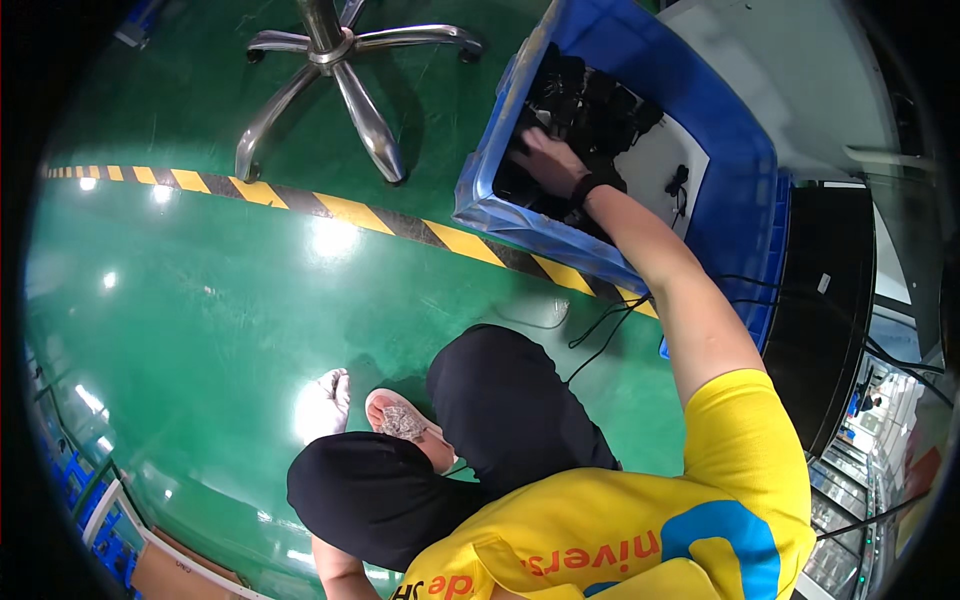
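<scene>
My right hand (553, 165) reaches into a blue plastic bin (735, 110) at the upper right, a dark band around its wrist. Its somewhat blurred fingers look stretched apart, touching or just over a heap of black items (605, 110) whose kind I cannot make out. No held thing shows in it. A small black cable bundle (679, 185) lies apart from the heap, on the bin's pale bottom. My left forearm (342, 570) shows briefly at the lower edge, and the left hand cannot be made out past my dark-trousered knee. A pale, overexposed shape (322, 405) beyond that knee is a foot or a hand.
A chair's metal star base (335, 55) stands at the upper left. Yellow-and-black floor tape (360, 213) crosses the green floor toward the bin. Black cables (610, 325) trail below the bin, near a black cabinet (825, 290) on the right. My sandalled foot (400, 418) is below.
</scene>
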{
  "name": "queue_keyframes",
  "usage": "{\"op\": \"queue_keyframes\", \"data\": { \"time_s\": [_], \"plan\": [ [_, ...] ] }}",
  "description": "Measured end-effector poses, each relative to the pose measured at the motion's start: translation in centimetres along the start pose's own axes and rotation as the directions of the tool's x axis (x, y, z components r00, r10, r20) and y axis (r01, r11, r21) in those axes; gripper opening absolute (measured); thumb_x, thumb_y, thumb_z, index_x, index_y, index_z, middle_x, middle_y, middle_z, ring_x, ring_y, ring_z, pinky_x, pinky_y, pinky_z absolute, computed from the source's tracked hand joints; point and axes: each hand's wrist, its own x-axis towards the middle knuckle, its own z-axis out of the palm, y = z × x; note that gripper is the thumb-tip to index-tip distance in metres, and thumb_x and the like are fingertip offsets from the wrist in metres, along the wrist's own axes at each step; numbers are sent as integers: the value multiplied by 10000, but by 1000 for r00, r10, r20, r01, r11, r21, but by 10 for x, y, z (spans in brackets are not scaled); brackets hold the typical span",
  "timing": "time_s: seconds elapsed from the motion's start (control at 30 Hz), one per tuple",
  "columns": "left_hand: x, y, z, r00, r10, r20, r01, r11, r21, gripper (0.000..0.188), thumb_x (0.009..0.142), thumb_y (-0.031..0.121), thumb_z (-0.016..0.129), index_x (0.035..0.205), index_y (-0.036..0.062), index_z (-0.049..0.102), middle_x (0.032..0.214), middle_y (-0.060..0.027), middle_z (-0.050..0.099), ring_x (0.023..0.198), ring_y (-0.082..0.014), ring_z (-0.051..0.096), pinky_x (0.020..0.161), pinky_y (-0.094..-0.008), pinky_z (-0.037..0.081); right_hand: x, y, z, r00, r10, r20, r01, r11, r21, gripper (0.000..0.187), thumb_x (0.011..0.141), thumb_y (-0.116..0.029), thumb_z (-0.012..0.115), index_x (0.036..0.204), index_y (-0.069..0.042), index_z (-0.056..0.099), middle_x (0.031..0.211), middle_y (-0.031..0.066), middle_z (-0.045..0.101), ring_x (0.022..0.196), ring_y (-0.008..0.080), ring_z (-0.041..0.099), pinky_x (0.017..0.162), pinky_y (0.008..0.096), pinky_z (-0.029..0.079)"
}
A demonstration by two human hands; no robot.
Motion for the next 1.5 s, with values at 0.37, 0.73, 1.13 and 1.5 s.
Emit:
{"op": "queue_keyframes", "data": {
  "time_s": [0.37, 0.73, 1.13, 1.5],
  "plan": [
    [-6, 5, 0, 995, -98, 13, 98, 968, -229, 175, 864, 22, 550, 1020, -47, 590, 910, -115, 645, 821, -154, 610, 730, -253, 486, 11, -10, -2, 987, 150, 49, -149, 988, -29, 604, 689, -109, 619, 1265, -88, 438, 1172, 132, 503, 1128, 263, 445, 861, 353, 447],
    [-1, 8, -3, 997, -37, -69, 35, 999, -25, 209, 869, 184, 591, 1008, 31, 619, 895, -139, 645, 781, -195, 638, 733, -296, 501, -1, 11, -4, 960, 277, 27, -279, 954, 110, 506, 573, -261, 693, 1008, -47, 545, 894, 114, 641, 1050, 286, 519, 829, 397, 463],
    [-106, 68, -126, 981, -188, 57, 196, 949, -246, 279, 856, 217, 588, 1052, 18, 603, 952, -171, 641, 834, -273, 638, 759, -334, 502, -66, 3, -168, 764, 642, -65, -621, 759, 195, 455, 664, -296, 720, 980, -43, 511, 899, 176, 601, 931, 353, 576, 782, 433, 487],
    [-251, 99, -239, 932, -330, 152, 350, 927, -135, 302, 864, 241, 556, 1073, 27, 601, 994, -180, 638, 895, -299, 634, 802, -358, 494, -90, -16, -314, 243, 944, -222, -825, 321, 464, 591, 583, -416, 736, 896, 57, 567, 854, 241, 626, 791, 384, 617, 675, 465, 495]
  ]
}}
